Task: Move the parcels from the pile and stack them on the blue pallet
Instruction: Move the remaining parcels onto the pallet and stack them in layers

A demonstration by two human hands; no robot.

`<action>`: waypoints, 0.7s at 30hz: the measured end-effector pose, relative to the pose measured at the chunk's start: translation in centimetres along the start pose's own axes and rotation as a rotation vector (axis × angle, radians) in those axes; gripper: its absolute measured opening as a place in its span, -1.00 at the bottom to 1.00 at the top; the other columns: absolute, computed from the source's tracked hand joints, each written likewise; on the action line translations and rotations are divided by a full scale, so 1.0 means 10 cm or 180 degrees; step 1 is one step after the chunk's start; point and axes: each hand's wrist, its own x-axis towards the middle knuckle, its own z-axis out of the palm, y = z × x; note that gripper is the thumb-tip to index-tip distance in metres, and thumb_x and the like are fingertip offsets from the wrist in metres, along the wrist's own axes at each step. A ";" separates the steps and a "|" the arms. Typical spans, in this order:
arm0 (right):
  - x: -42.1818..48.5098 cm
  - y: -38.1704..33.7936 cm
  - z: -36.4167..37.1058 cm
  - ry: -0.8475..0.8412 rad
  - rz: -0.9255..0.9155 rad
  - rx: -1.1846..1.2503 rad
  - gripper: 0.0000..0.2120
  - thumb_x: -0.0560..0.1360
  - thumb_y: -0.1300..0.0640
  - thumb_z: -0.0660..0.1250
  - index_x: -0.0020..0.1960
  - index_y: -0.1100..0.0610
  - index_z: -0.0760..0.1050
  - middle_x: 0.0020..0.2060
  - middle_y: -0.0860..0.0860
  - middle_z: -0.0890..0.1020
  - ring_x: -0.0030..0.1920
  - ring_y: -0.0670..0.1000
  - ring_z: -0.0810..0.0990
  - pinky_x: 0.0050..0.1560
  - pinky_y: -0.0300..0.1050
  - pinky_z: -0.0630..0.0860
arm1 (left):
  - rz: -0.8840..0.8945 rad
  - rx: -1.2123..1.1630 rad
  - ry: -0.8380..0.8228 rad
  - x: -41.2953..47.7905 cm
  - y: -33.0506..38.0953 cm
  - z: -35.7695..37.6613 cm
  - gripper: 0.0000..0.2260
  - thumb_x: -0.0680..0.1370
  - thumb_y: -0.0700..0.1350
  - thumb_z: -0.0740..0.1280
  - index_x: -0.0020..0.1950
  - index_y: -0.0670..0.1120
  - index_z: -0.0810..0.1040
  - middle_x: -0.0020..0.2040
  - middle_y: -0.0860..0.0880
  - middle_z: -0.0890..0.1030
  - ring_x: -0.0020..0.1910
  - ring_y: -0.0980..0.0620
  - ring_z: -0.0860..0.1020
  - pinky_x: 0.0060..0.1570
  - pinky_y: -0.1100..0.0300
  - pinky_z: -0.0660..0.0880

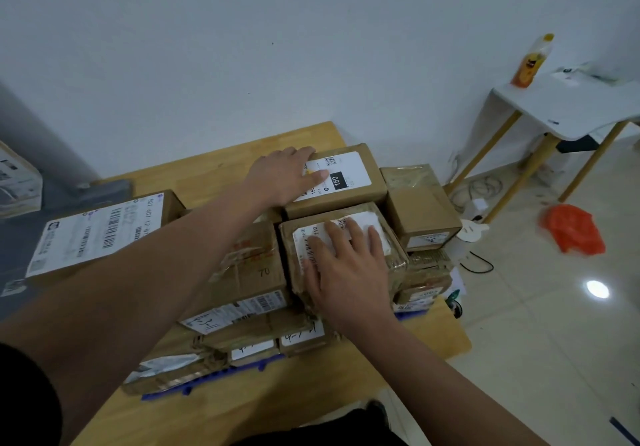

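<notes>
Several brown cardboard parcels are stacked on a blue pallet (207, 378) on a wooden table (304, 397). My left hand (287, 177) lies flat on the far top parcel (360, 189), which carries a white label marked 150; the fingers are straight. My right hand (346, 269) rests flat, fingers spread, on the near top parcel (298, 272), over its white label. A parcel marked 70 (249, 272) sits to the left of it. A small box (420, 217) stands at the stack's right side.
A large labelled parcel (100, 234) lies on the left of the table. A white side table (568, 109) with an orange bottle (530, 61) stands at the right by the wall. An orange bag (571, 229) and cables (481, 189) lie on the tiled floor.
</notes>
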 end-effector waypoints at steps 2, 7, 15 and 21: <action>0.02 0.00 0.02 0.0076 -0.0003 0.0052 -0.59 0.59 -0.10 0.07 0.22 0.06 0.56 0.30 0.11 0.53 0.39 0.24 0.39 0.37 0.30 0.27 | 0.0028 -0.0066 -0.0039 0.01 0.00 -0.01 -0.36 0.55 0.37 0.02 0.51 0.03 0.19 0.32 -0.09 0.45 0.28 -0.13 0.43 0.17 -0.05 0.40; 0.04 0.04 0.03 0.0201 -0.0021 0.0157 -0.60 0.56 -0.10 0.10 0.18 0.07 0.58 0.27 0.12 0.56 0.35 0.24 0.43 0.35 0.27 0.30 | -0.0014 -0.0179 -0.0215 0.01 0.00 -0.02 -0.34 0.53 0.39 0.02 0.51 0.03 0.19 0.28 -0.09 0.47 0.26 -0.13 0.43 0.19 -0.09 0.41; 0.04 0.02 -0.03 0.0016 -0.0078 0.0149 -0.55 0.58 -0.15 0.06 0.24 0.06 0.54 0.30 0.11 0.52 0.39 0.25 0.38 0.38 0.30 0.27 | 0.0061 0.0518 -0.0073 -0.03 0.04 -0.02 -0.38 0.57 0.34 -0.05 0.47 -0.02 0.22 0.26 -0.09 0.48 0.23 -0.12 0.46 0.17 -0.07 0.39; 0.02 0.06 -0.17 -0.0545 -0.0312 0.0131 -0.24 0.48 -0.44 -0.04 0.51 -0.01 0.22 0.53 0.14 0.19 0.54 0.27 -0.01 0.49 0.34 -0.12 | 0.0307 0.0598 0.0040 0.04 0.15 -0.07 -0.47 0.61 0.18 0.06 0.53 -0.02 0.15 0.41 -0.12 0.38 0.34 -0.15 0.39 0.29 -0.07 0.32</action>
